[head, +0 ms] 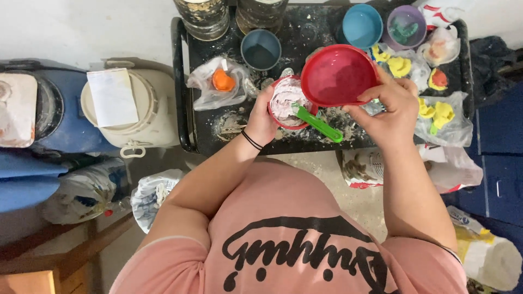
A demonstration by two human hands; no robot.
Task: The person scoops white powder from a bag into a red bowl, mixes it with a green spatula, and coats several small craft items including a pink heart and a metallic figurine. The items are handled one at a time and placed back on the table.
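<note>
My left hand [262, 117] grips the rim of a red bowl [287, 102] holding a pale pinkish-white paste. A green spatula [317, 123] rests in that bowl, its handle pointing toward me. My right hand [388, 111] holds a second red bowl [338, 75], empty and tilted over the first one. Both bowls are above a black cart top [305, 139] smeared with white residue.
On the cart stand a grey cup [261, 49], a blue cup [362, 25], a purple cup [406, 27], plastic bags with orange [223, 80] and yellow [438, 113] moulded pieces, and two dirty jars at the back. A white bucket [133, 106] stands left; bags lie on the floor.
</note>
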